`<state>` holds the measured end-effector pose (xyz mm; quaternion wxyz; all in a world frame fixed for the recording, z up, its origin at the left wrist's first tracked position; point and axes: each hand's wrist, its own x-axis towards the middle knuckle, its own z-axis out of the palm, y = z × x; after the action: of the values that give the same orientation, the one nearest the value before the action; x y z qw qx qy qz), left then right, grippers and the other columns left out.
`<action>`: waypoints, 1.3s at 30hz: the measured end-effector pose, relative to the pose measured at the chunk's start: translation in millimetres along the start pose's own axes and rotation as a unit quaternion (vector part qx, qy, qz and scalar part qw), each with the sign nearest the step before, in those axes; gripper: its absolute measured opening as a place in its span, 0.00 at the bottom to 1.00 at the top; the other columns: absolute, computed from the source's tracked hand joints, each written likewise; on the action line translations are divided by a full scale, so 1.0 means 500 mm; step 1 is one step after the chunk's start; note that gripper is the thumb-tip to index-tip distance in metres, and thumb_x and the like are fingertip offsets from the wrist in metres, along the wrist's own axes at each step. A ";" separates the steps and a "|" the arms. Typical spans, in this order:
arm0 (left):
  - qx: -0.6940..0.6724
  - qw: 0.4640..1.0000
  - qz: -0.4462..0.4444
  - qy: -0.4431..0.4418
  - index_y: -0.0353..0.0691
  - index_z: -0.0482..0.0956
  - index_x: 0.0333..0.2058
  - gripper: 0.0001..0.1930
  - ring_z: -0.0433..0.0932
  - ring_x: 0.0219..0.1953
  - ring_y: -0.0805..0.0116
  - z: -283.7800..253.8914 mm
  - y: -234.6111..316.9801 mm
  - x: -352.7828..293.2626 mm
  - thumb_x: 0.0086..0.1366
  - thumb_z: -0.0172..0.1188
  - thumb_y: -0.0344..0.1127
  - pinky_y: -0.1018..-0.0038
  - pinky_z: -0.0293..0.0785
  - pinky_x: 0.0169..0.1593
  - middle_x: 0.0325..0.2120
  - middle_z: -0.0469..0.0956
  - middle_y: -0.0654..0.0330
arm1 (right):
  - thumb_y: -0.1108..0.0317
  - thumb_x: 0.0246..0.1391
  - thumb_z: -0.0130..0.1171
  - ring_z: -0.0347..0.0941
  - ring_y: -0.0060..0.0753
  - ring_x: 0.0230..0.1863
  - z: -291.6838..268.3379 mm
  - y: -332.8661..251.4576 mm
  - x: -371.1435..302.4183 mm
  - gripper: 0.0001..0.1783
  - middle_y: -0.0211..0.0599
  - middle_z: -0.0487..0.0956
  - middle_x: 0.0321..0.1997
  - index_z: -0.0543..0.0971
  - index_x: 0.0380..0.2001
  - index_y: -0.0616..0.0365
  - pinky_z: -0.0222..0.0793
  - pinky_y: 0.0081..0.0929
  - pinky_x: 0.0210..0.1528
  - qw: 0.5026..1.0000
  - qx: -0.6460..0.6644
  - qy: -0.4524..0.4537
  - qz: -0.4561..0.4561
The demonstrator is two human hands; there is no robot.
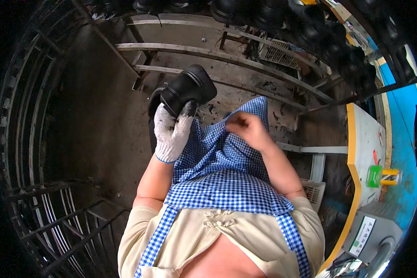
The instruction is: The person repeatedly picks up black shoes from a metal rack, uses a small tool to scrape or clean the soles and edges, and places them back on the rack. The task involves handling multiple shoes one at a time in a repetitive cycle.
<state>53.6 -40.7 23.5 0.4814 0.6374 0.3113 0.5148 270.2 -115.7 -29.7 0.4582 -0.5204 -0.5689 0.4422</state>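
My left hand [171, 126], in a white knit glove with darkened fingertips, is closed around a black shoe [190, 88] with a smooth, shiny surface. The shoe is held up in front of me, above the apron's left side. To its right is my bare right hand [248, 131], with curled fingers, over the raised far edge of my blue-and-white checked apron [227, 185]. Motion smears those fingertips. Whether they pinch the cloth or anything else does not show.
Metal rails [180, 49] cross ahead of me, with black shoes [347, 60] on a rack at the upper right. A yellow-edged table [363, 132] on my right bears a green container [373, 176] and a grey machine [373, 231]. Black metal racks [74, 227] line the left.
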 end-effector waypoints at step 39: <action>-0.053 0.991 -0.043 -0.118 0.32 0.75 0.51 0.34 0.76 0.48 0.66 -0.063 0.025 0.043 0.46 0.75 0.42 0.70 0.72 0.55 0.45 0.77 0.54 | 0.78 0.50 0.64 0.75 0.22 0.31 -0.043 -0.129 0.042 0.09 0.33 0.80 0.30 0.82 0.37 0.61 0.70 0.20 0.32 0.963 -0.118 0.040 -0.238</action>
<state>28.2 -16.3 42.9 0.5691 0.6534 0.2519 0.4309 278.3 -98.7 38.7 0.5082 -0.4379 -0.7053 0.2292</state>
